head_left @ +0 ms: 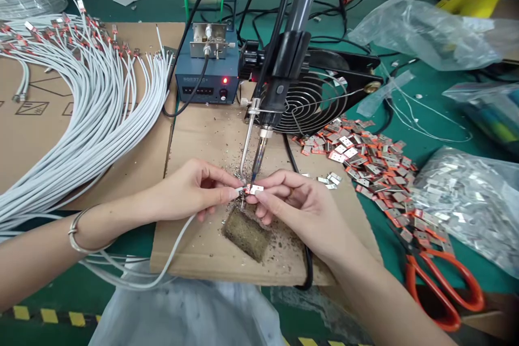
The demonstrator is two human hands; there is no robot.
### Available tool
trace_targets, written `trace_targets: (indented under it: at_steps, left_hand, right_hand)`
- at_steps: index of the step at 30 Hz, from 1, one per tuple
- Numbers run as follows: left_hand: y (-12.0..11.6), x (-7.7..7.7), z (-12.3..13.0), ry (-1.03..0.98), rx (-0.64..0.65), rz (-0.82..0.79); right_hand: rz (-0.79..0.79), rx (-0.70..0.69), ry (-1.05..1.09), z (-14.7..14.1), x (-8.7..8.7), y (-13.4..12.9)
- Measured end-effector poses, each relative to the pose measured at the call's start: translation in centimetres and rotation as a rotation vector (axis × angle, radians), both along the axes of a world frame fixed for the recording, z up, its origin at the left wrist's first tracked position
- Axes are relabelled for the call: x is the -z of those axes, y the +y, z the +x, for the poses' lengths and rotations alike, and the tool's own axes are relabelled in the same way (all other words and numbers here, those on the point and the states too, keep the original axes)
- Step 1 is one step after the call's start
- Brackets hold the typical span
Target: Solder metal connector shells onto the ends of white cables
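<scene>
White cable and a plug sit close together at the tip of the iron.
Left hand pinches the cable near its end; right hand pinches the plug. From the hands, sponge lies at six o'clock, more plugs at three, scissors at four, the bundle at ten, control box at eleven.

the cable looks like smooth, matt plastic.
</scene>
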State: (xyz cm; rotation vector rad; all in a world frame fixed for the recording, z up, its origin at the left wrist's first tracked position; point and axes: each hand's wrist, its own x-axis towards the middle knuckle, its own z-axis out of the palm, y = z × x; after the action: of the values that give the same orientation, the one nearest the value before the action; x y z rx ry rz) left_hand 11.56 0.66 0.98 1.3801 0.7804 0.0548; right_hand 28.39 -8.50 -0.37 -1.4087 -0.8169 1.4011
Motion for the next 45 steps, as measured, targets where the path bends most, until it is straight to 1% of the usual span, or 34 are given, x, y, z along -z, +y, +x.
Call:
trace_targets:
  at_steps: [4, 10, 22, 30, 35, 41, 45]
  left_hand:
    - [-0.04, -0.08, -0.07, -0.003, 0.000, 0.014]
    - [-0.03, -0.31, 0.31, -0.010, -0.026, -0.010]
    - [-0.11, -0.27, 0.09, -0.014, -0.020, -0.001]
    - [0.14, -0.29, -0.04, -0.011, -0.020, -0.042]
    - [0.15, -0.63, 0.28, 0.008, -0.046, -0.068]
    - [-0.02, -0.83, 0.37, 0.001, -0.063, -0.086]
    - [0.18, -0.54, 0.37, 0.027, -0.042, -0.050]
  right_hand:
    - [-0.001, 0.033, 0.003, -0.10, -0.07, 0.01]
    - [-0.017, 0.059, 0.008, -0.26, -0.26, 0.17]
    - [-0.005, 0.042, 0.056, 0.07, -0.23, -0.15]
    - [-0.004, 0.023, 0.108, 0.34, -0.22, -0.30]
    - [0.041, 0.019, 0.148, 0.39, -0.06, -0.27]
    - [0.066, 0.022, 0.146, 0.38, -0.13, -0.25]
    - [0.028, 0.039, 0.113, 0.26, -0.28, -0.08]
